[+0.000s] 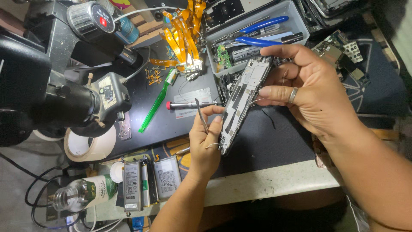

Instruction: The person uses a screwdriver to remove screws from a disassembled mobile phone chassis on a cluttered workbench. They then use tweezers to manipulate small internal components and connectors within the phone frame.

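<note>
The right hand [315, 92], nearest the camera, holds a stripped phone frame [244, 101] tilted on edge above the dark mat [274, 141], its grip pinching the upper end between thumb and fingers. The left hand [205, 137] steadies the lower end, its grip closed around slim tweezers [201, 114], with a thin pale wire [213, 145] at the fingertips. The frame already looks bare, so disassembly seems well along, though fine picking is apparently left. Farther out lie a red-capped screwdriver [191, 105], a green toothbrush [158, 101], loose batteries [150, 180], and a grey tray [296, 19] with blue-handled pliers [259, 32].
</note>
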